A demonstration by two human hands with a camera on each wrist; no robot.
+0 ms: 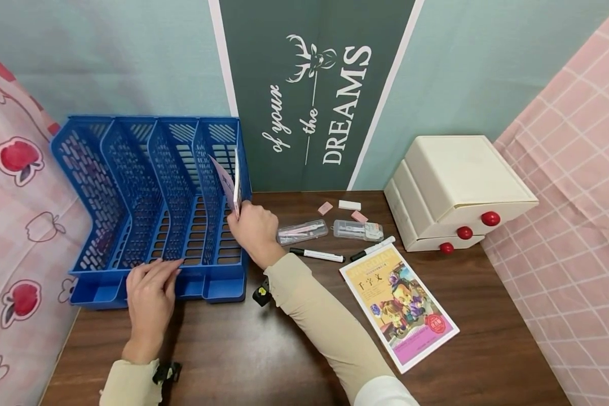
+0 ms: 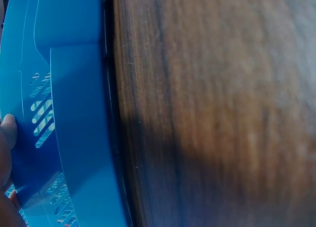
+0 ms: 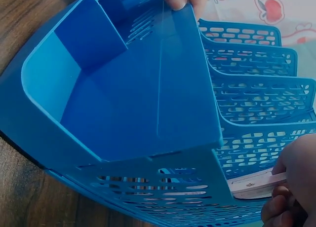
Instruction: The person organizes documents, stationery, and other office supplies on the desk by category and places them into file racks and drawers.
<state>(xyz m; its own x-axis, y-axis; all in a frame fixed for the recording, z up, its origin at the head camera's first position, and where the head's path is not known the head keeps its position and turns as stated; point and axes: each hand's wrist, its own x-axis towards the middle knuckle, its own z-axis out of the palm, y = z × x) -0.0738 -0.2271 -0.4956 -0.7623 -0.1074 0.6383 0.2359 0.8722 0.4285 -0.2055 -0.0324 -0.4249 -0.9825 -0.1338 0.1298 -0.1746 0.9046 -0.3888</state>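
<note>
A blue plastic file rack (image 1: 132, 270) with tall perforated dividers stands at the left of the table. My right hand (image 1: 256, 230) grips a thin book (image 1: 236, 180) upright in the rack's rightmost compartment. The book's purplish cover stands partly away from its pages. In the right wrist view the lower part of the book (image 3: 256, 184) shows between the curled fingers and the rack wall. My left hand (image 1: 152, 290) holds the rack's front edge. Its thumb (image 2: 8, 126) lies on the front face, and fingers reach over the edge, as the right wrist view also shows.
A book with a yellow and pink cover (image 1: 401, 307) lies flat at right. Behind it are two markers (image 1: 317, 255) (image 1: 373, 248), two clear cases (image 1: 303, 232) (image 1: 357, 230) and small erasers (image 1: 349, 205). A white drawer box (image 1: 462, 180) with red knobs stands at back right.
</note>
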